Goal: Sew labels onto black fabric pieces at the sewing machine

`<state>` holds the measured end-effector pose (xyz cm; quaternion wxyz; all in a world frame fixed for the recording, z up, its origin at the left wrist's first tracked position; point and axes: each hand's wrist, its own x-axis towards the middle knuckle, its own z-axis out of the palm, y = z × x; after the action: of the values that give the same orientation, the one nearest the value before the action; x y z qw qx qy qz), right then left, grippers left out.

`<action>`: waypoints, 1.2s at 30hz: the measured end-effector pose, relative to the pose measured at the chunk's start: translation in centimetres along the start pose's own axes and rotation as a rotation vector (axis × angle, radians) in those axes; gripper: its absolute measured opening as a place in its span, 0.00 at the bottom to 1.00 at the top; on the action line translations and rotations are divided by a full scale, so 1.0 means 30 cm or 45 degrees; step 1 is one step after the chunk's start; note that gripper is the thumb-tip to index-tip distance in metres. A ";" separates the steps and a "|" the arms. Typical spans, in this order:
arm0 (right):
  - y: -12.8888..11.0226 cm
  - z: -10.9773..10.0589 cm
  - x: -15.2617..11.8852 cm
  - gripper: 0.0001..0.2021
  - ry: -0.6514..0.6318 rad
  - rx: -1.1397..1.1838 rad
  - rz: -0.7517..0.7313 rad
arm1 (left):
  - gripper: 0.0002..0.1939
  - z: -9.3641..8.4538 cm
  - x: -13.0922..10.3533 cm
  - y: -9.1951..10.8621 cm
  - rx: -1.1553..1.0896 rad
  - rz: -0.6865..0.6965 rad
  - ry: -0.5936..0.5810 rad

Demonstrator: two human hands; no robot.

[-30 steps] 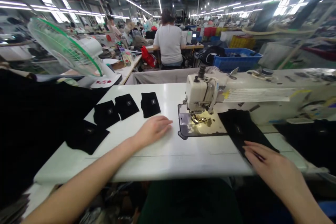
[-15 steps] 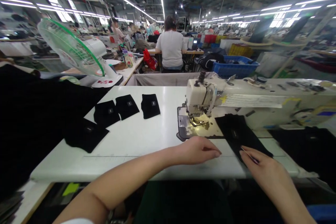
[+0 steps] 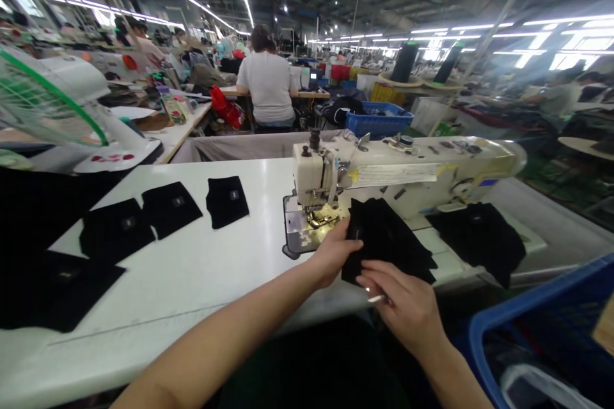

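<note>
My left hand [image 3: 334, 253] is closed on the left edge of a black fabric piece [image 3: 357, 249], thumb on top near its small label. This piece lies partly over other black fabric [image 3: 388, 230] just right of the sewing machine's needle area [image 3: 322, 217]. My right hand [image 3: 403, 303] is closed around a slim, shiny metal tool [image 3: 377, 298], mostly hidden in the palm. Its fingertips are at the lower edge of the fabric; whether they also pinch the cloth I cannot tell. The sewing machine [image 3: 316, 172] stands directly beyond my hands.
Several black labelled pieces [image 3: 228, 201] lie on the white table [image 3: 230, 268] at left. More black fabric [image 3: 480, 236] rests at right, near a blue crate [image 3: 480, 332]. A fan [image 3: 71, 96] stands at far left. A person in a white shirt [image 3: 266, 86] sits ahead.
The view has turned right. My left hand has moved from the bare table to the fabric and taken its edge. My right hand remains beside the fabric with the metal tool in it.
</note>
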<state>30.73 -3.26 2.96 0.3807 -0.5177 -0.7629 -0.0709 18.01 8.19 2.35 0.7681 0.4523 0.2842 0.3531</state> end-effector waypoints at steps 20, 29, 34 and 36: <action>0.110 0.004 0.025 0.18 -0.004 0.674 1.266 | 0.18 -0.355 -0.191 0.185 0.484 -0.206 0.234; -0.037 0.065 -0.014 0.09 -0.266 0.777 0.972 | 0.15 -0.393 -0.142 0.204 0.508 -0.086 0.373; -0.160 0.145 -0.082 0.04 -0.382 0.824 0.719 | 0.05 -0.414 -0.040 0.168 1.390 0.183 0.245; -0.171 0.176 -0.102 0.05 -0.348 0.820 0.626 | 0.04 -0.410 -0.012 0.142 1.667 0.367 0.139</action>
<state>24.26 -5.18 -1.26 0.4240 -0.5436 -0.6433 0.3330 7.30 15.44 0.92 0.2652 0.8396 0.4148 0.2294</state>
